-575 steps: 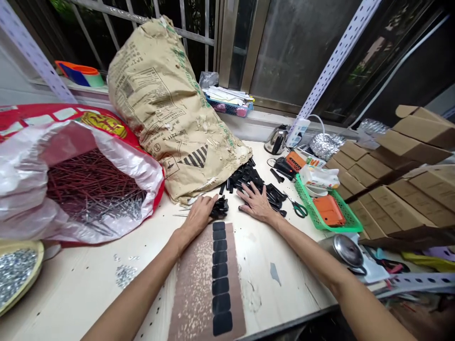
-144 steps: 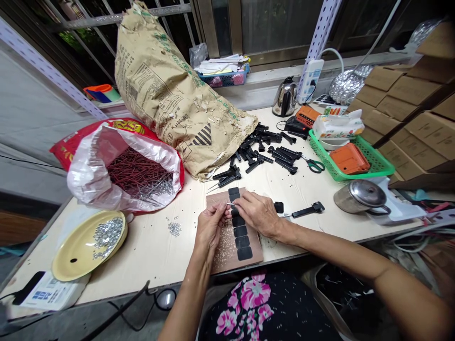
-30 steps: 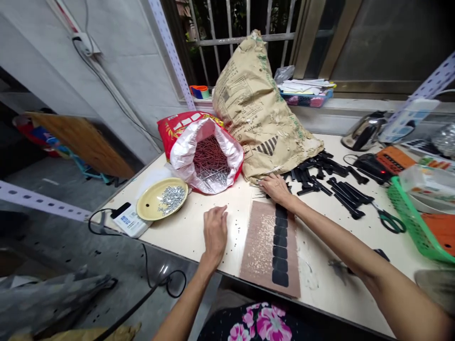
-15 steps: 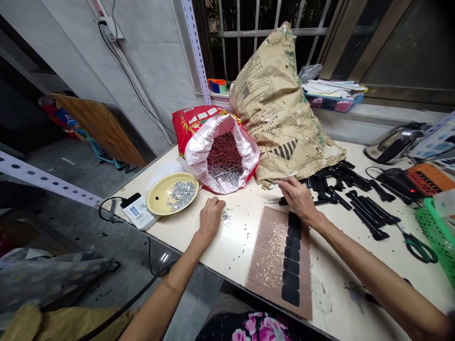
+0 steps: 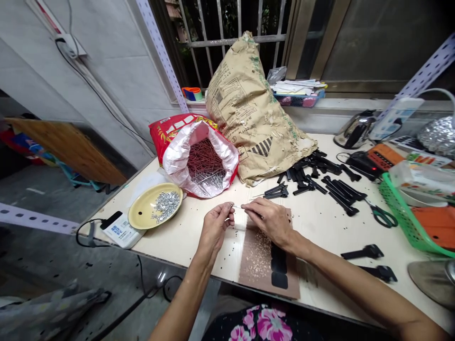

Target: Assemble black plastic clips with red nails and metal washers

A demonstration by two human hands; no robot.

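My left hand (image 5: pixel 215 227) is closed in a pinch on a small silvery metal piece, mostly hidden by the fingertips. My right hand (image 5: pixel 272 221) pinches a thin metal rod (image 5: pixel 237 206), whose far end points at the left fingertips and seems to meet the small piece. Both hands are held over the table, close together. Beneath my right hand lies a brown board (image 5: pixel 254 274) with pale specks and a row of black rounded squares (image 5: pixel 279 279). Just behind the hands rest several black handle-like parts (image 5: pixel 276 191) with thin rods sticking out.
At left stands a yellow dish (image 5: pixel 142 208) of small silvery pieces. A red bag (image 5: pixel 165 142) of rods leans against a large tan sack (image 5: pixel 241 113). Black plastic parts (image 5: pixel 341 194), green-handled scissors (image 5: pixel 384 217) and a green basket (image 5: pixel 398 213) lie to the right.
My right hand has come left and nearer from beside the sack, bringing the rod. My left hand has lifted off the small metal pieces on the table. The view has turned rightward.
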